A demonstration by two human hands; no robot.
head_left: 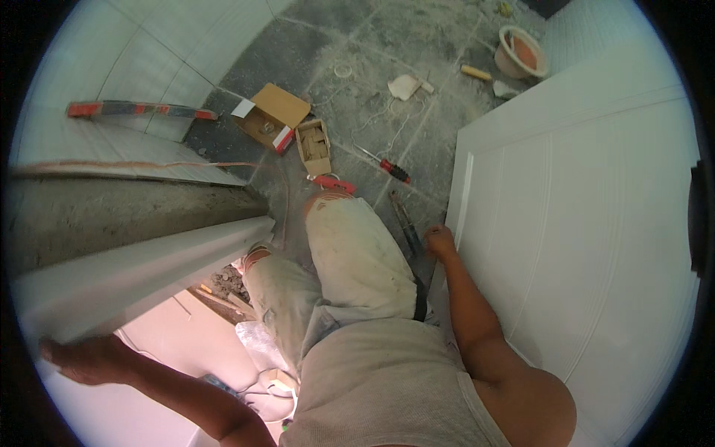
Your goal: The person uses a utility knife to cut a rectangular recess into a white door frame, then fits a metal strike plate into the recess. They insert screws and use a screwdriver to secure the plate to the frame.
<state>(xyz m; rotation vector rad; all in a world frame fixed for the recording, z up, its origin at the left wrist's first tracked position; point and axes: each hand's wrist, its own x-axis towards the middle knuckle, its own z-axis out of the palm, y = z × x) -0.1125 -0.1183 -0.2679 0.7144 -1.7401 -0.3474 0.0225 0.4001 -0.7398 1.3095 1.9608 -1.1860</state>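
My left hand [86, 360] is at the far lower left, against the white door frame [149, 277]. Its fingers look stretched out, though they are dim near the picture's rim; I see nothing held in it. At the long edge of a white panelled door [566, 246], my right hand [439, 242] is closed, with its fingers curled at that edge. Close to it on the floor lies a dark, long-handled tool [404, 222] whose kind I cannot make out. A screwdriver [387, 165] with a red and black handle lies a little farther off.
Two opened cardboard boxes [274, 113] and a red-handled tool [333, 183] lie before my knees. A spirit level [141, 109] is by the left wall. Dusty floor tiles [320, 67] hold a white pouch [404, 86], a yellow-handled item [476, 72] and a bucket [520, 52].
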